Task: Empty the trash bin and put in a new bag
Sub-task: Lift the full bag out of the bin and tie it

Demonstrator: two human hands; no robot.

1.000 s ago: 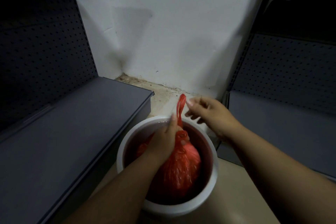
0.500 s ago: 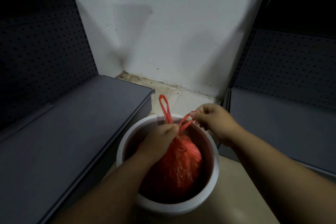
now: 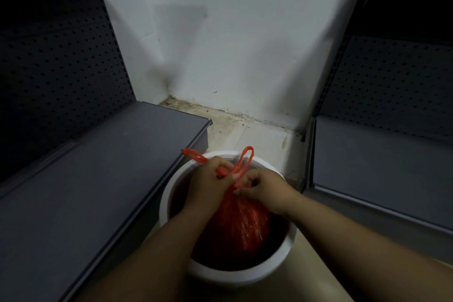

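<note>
A round white trash bin (image 3: 245,274) stands on the floor between two shelves. Inside it sits a full red plastic bag (image 3: 241,225) with its neck gathered. My left hand (image 3: 208,184) grips the bag's neck and one handle loop (image 3: 193,155), which sticks out to the left. My right hand (image 3: 263,187) pinches the other handle loop (image 3: 246,162), which stands up over the bin's far rim. Both hands meet right above the bag, and the handles cross between them.
A dark grey shelf (image 3: 98,179) runs along the left, touching the bin's side. Another grey shelf (image 3: 382,169) lies to the right. Perforated back panels rise behind both. A white wall (image 3: 232,44) and a dirty floor corner (image 3: 232,125) lie beyond the bin.
My right hand has moved left and down to meet the left hand. The two handle loops now cross, one pointing left and one standing up.
</note>
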